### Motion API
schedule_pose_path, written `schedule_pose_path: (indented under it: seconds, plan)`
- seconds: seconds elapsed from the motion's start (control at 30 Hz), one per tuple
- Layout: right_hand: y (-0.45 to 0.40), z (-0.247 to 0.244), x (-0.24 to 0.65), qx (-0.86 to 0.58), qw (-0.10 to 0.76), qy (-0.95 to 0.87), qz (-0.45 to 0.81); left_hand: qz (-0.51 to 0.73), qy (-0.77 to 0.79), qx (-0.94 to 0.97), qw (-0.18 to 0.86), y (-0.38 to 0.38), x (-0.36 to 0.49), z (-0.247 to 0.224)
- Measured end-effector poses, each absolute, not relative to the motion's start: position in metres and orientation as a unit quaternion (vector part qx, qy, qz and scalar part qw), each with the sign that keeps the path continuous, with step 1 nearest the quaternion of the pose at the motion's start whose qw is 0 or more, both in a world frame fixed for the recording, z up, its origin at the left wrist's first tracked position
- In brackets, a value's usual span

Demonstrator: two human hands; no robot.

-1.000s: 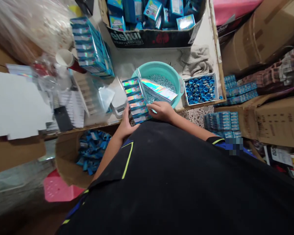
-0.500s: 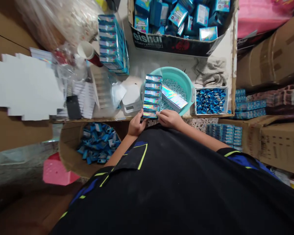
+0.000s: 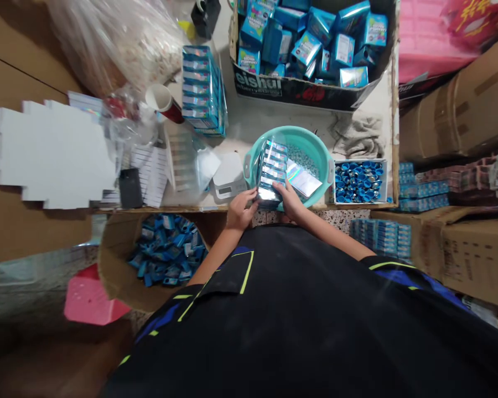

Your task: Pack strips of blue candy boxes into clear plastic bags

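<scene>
A pale worktable (image 3: 257, 119) spreads ahead of the two-handed grip. Beyond the grip and slightly rightward stands a black carton (image 3: 344, 100) heaped with blue boxes (image 3: 307, 50); left of the grip, below the table's edge, a brown carton (image 3: 115, 271) holds more blue pieces (image 3: 168, 249). Just ahead, a teal basin (image 3: 295, 136) spans the space under and right of the grip. A stack of blue packs (image 3: 200, 91) stands ahead and left, and a white tray (image 3: 384, 181) lies off to the right. The film-wrapped pack (image 3: 274, 163) appears over the basin's left part, its near end grasped by the left hand (image 3: 241, 209) at the left and the right hand (image 3: 289, 200), thumb on top, at the right. A white scale (image 3: 228, 176) sits just left of the grip; right of it, small blue caps (image 3: 359, 179) fill the tray.
</scene>
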State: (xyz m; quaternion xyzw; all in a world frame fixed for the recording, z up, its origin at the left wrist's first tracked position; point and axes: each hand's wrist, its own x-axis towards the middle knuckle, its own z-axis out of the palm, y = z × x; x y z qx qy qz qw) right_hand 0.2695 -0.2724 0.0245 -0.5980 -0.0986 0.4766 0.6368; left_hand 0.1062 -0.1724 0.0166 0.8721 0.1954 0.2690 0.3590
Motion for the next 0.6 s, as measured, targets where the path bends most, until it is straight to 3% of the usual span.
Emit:
schedule_pose_path:
  seconds: [0.27, 0.37, 0.6]
  plan:
    - [-0.281, 0.053, 0.26, -0.579, 0.626, -0.15, 0.501, 0.214, 0.239, 0.819, 0.476, -0.171, 0.101, 0.008]
    - [-0.279, 0.054, 0.26, -0.58, 0.621, -0.155, 0.503, 0.183, 0.182, 0.872, 0.416, -0.159, 0.095, 0.013]
    - [-0.265, 0.083, 0.26, -0.571, 0.645, -0.204, 0.464, 0.287, 0.124, 0.903, 0.296, -0.14, 0.092, 0.047]
